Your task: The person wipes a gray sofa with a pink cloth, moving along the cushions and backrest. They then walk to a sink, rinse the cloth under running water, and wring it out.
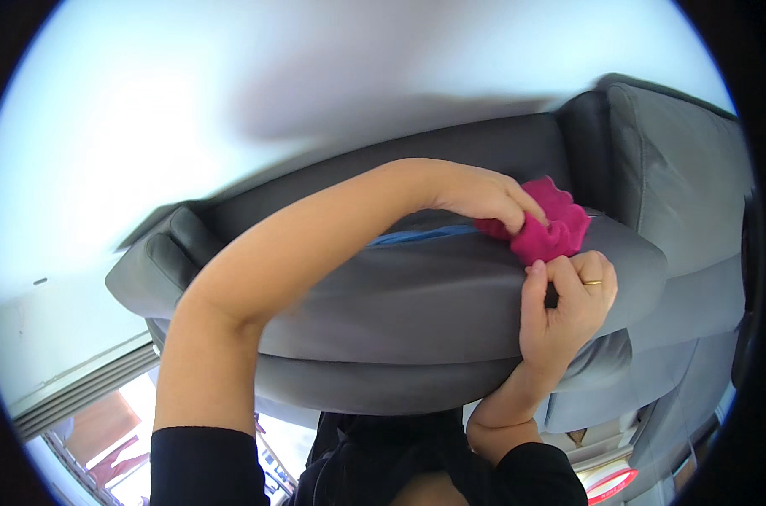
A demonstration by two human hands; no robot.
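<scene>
A crumpled bright pink cloth (563, 221) is over the right part of a grey sofa's seat cushion (389, 310), close to the backrest. My left hand (490, 199) reaches across from the left and grips the cloth, its fingers sunk in the folds. Below it, my right hand (566, 303), with a gold-coloured ring on one finger, pinches the cloth's lower edge between thumb and fingertip. A blue strip of fabric (421, 236) shows along the gap between seat and backrest, partly hidden by my left forearm.
The sofa's low backrest (484, 142) stands against a pale wall (136, 126). A padded armrest (149, 272) closes the left end; a large grey cushion (687, 183) rises at the right. A sliding-door track (92, 389) runs at the lower left. A red-rimmed round object (612, 486) is at the lower right.
</scene>
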